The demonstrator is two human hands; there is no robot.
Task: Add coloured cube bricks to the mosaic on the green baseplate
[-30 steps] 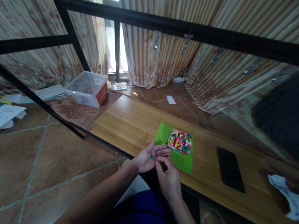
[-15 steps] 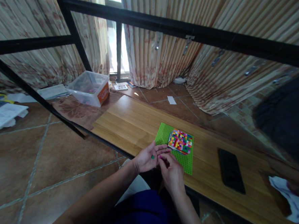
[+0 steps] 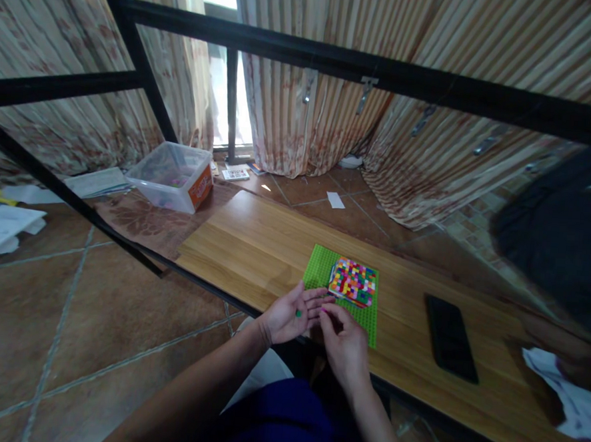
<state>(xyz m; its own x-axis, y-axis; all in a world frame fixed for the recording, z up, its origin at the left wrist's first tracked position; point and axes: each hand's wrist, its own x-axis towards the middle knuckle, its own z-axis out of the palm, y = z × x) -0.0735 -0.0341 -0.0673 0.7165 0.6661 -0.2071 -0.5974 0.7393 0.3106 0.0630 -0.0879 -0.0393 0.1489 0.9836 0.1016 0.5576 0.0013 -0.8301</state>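
Observation:
My left hand (image 3: pixel 289 317) lies palm up over the table's front edge, its fingers stretched out. A small green brick (image 3: pixel 298 313) rests loose on that palm. Close beside its fingertips, my right hand (image 3: pixel 345 344) pinches a small pink brick (image 3: pixel 323 310) between thumb and forefinger. Just beyond both hands, a green baseplate (image 3: pixel 317 266) lies flat on the wooden table. On it stands a low block of many-coloured bricks (image 3: pixel 354 281), packed close together. My hands hide part of the baseplate's near edge.
A black phone (image 3: pixel 451 337) lies on the table (image 3: pixel 244 238) to the right, with a white cloth (image 3: pixel 565 394) farther right. A clear plastic bin (image 3: pixel 171 177) stands on the floor at left. Black metal bars (image 3: pixel 266 40) cross above, before curtains (image 3: pixel 326 129).
My right hand, with the pink brick, has drawn slightly away from my left palm. The green brick stays on the left palm. The whole view has shifted slightly.

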